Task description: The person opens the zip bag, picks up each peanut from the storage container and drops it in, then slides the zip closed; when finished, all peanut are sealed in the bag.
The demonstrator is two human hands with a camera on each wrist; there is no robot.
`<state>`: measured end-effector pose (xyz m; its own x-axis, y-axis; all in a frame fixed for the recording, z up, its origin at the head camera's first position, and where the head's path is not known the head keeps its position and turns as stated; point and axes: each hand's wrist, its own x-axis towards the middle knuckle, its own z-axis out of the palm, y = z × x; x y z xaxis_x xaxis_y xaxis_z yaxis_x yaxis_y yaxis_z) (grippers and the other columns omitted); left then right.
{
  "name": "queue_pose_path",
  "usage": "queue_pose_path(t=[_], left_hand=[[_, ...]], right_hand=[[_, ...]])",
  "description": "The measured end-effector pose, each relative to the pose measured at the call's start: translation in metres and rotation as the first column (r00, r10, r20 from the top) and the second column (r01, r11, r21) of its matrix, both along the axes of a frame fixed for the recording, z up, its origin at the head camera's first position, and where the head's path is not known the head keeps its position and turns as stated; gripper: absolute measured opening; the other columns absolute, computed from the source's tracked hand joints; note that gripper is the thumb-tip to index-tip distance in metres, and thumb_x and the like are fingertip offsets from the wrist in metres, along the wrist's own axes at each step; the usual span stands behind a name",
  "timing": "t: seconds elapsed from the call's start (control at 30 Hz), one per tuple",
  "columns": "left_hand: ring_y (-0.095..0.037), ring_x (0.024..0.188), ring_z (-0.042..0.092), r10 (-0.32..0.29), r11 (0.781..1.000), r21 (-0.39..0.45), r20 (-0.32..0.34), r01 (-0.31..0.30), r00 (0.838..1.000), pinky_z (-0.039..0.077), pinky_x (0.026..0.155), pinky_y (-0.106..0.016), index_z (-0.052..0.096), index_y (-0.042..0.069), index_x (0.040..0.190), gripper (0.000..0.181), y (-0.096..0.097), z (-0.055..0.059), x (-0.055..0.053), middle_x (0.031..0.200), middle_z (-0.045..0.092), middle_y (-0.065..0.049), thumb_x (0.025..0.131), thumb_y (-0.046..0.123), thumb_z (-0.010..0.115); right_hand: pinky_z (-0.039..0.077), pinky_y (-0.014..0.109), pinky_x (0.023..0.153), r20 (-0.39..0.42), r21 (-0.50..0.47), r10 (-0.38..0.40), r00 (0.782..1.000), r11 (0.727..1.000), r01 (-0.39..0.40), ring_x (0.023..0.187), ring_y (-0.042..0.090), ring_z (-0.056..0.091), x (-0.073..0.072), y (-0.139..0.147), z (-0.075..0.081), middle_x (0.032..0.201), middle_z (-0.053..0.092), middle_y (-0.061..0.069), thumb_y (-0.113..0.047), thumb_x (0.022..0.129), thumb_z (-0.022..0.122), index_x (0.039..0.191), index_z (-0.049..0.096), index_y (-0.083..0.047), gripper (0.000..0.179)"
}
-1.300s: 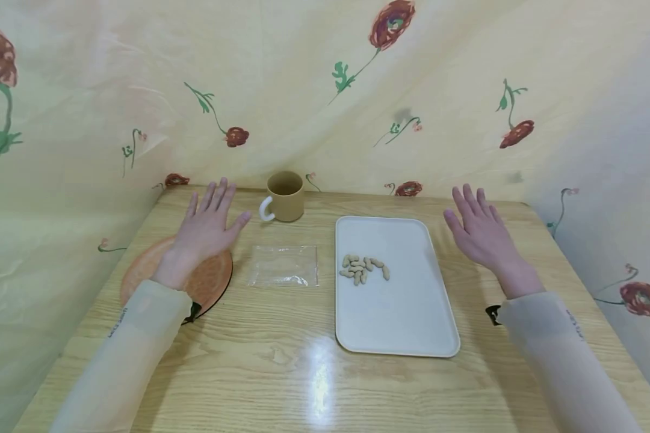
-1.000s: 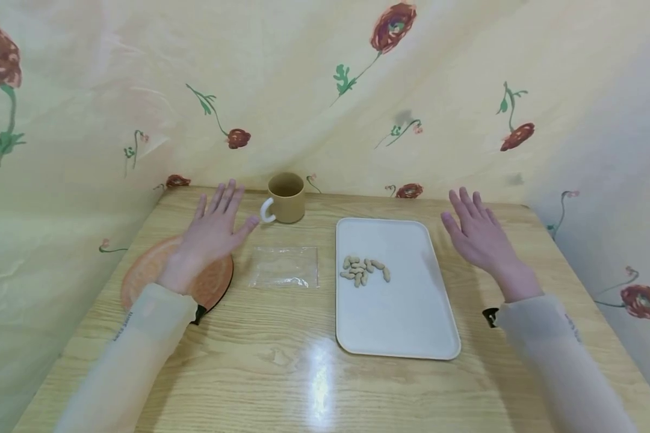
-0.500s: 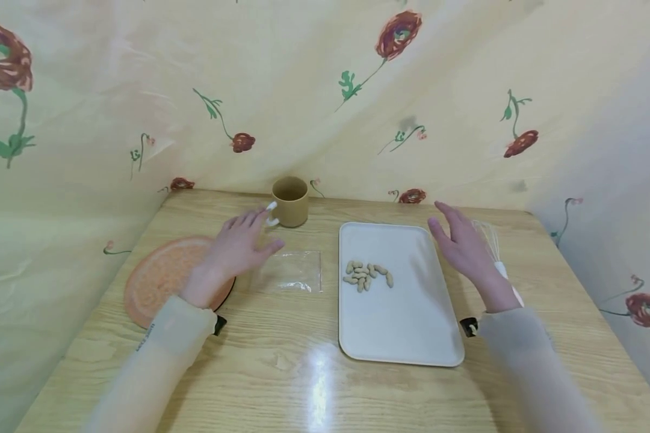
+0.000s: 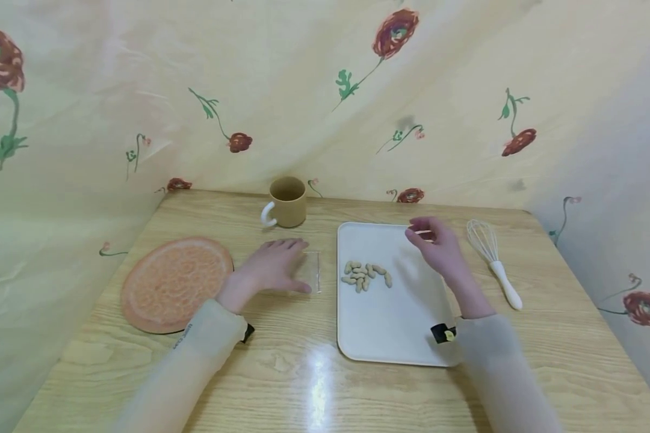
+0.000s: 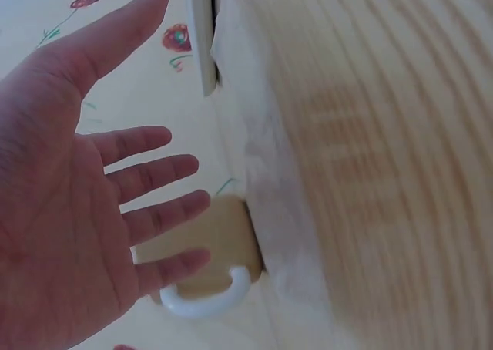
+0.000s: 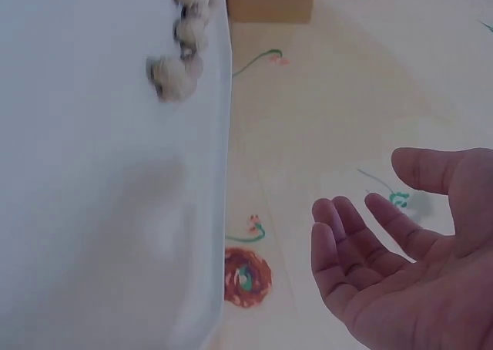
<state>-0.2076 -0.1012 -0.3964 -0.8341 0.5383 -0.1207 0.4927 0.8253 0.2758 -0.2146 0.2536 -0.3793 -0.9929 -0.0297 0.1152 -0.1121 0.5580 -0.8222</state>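
Note:
My left hand [image 4: 271,267] hovers over the clear plastic bag [image 4: 312,270], covering most of it in the head view. Its fingers are spread and hold nothing, as the left wrist view of the palm [image 5: 62,234] also shows. My right hand [image 4: 439,246] is above the right side of the white tray [image 4: 395,325], fingers loosely bent with nothing between them. Several peanuts [image 4: 360,275] lie in a small group on the tray's left part. In the right wrist view, the peanuts [image 6: 177,76] sit beyond the bent fingers, near the tray's edge.
A tan mug [image 4: 291,204] with a white handle stands at the back, beyond the bag. On the left lies a round orange-pink mat [image 4: 176,282]. A whisk [image 4: 498,270] with a white handle rests right of the tray. Flowered cloth [image 4: 303,90] hangs behind the table.
Both hands have moved inward: the left from above the round mat to over the bag, the right from beside the tray to over it. The whisk has come into sight.

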Motion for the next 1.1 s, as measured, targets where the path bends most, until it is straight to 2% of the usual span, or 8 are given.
queue_pose_path(t=[0.1, 0.2, 0.47, 0.67, 0.97, 1.1], left_hand=[[-0.035, 0.145, 0.028, -0.025, 1.000, -0.007, 0.034, 0.025, 0.999, 0.022, 0.114, -0.060, 0.035, 0.010, 0.154, 0.102, 0.007, -0.004, -0.001, 0.158, 0.032, -0.014, 0.077, 0.065, 0.075], [-0.033, 0.146, 0.027, -0.041, 0.999, -0.015, 0.050, 0.042, 0.998, 0.020, 0.115, -0.059, 0.035, 0.013, 0.154, 0.103, 0.012, -0.006, 0.000, 0.159, 0.032, -0.013, 0.076, 0.065, 0.076], [-0.034, 0.145, 0.029, -0.053, 0.998, -0.030, 0.037, 0.054, 0.998, 0.020, 0.115, -0.058, 0.039, 0.014, 0.153, 0.099, 0.022, -0.009, 0.000, 0.158, 0.034, -0.012, 0.075, 0.060, 0.079], [-0.033, 0.144, 0.031, -0.039, 0.998, -0.044, 0.020, 0.040, 0.999, 0.021, 0.115, -0.057, 0.041, 0.014, 0.152, 0.096, 0.023, -0.011, 0.000, 0.157, 0.036, -0.011, 0.076, 0.057, 0.079], [-0.034, 0.140, 0.035, -0.053, 0.997, -0.056, 0.012, 0.053, 0.999, 0.027, 0.113, -0.054, 0.048, 0.013, 0.146, 0.091, 0.023, -0.010, -0.001, 0.152, 0.043, -0.010, 0.074, 0.056, 0.081], [-0.032, 0.138, 0.037, -0.049, 0.997, -0.052, 0.013, 0.050, 0.999, 0.028, 0.112, -0.054, 0.049, 0.014, 0.145, 0.091, 0.024, -0.011, -0.004, 0.150, 0.045, -0.007, 0.072, 0.058, 0.082]], right_hand=[[0.049, 0.033, 0.086, 0.076, -0.037, 0.018, 0.997, 0.999, -0.015, 0.108, 0.035, 0.057, 0.001, -0.007, -0.001, 0.125, 0.058, 0.021, -0.027, 0.101, 0.060, 0.135, 0.053, 0.002, 0.045], [0.051, 0.038, 0.088, 0.115, -0.055, 0.046, 0.992, 0.998, -0.040, 0.107, 0.038, 0.059, 0.004, -0.014, -0.002, 0.122, 0.059, 0.021, -0.024, 0.101, 0.059, 0.135, 0.053, 0.002, 0.043], [0.050, 0.047, 0.089, 0.129, -0.086, 0.094, 0.987, 0.993, -0.084, 0.105, 0.041, 0.060, 0.008, -0.028, -0.007, 0.116, 0.060, 0.020, -0.018, 0.101, 0.060, 0.133, 0.054, 0.003, 0.040], [0.051, 0.042, 0.086, 0.138, -0.117, 0.119, 0.983, 0.988, -0.103, 0.103, 0.041, 0.060, 0.012, -0.036, -0.009, 0.114, 0.060, 0.019, -0.016, 0.100, 0.062, 0.132, 0.054, 0.004, 0.039], [0.050, 0.045, 0.086, 0.141, -0.106, 0.131, 0.981, 0.988, -0.116, 0.101, 0.040, 0.060, 0.016, -0.041, -0.010, 0.115, 0.060, 0.020, -0.018, 0.101, 0.061, 0.133, 0.054, 0.004, 0.040], [0.049, 0.040, 0.085, 0.149, -0.102, 0.134, 0.980, 0.988, -0.119, 0.102, 0.039, 0.060, 0.016, -0.042, -0.011, 0.115, 0.060, 0.019, -0.018, 0.101, 0.060, 0.134, 0.054, 0.003, 0.040]])
